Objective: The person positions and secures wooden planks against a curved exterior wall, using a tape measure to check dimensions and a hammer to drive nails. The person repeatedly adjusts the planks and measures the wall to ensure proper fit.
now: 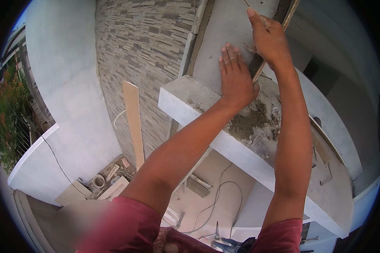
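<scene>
My left hand [234, 78] lies flat, fingers slightly spread, on the grey plastered upright face [217, 25] above a white-edged ledge [190, 105]. Just right of it and higher, my right hand [270, 38] has its fingers curled round a thin rod [247, 3], partly hidden in the grip. A narrow wooden batten [290, 14] runs along the face's right edge, behind my right hand. Loose grey mortar [247, 120] and crumbs lie on the ledge below both hands.
A stone-patterned wall [143, 42] and leaning board [133, 122] stand left, beside white walls [63, 46] and plants [8, 126]. Below are a bucket [98, 180], offcuts, cables [217, 194] and jean-clad legs [230, 244]. Bent metal pieces [325, 179] lie on the ledge's right part.
</scene>
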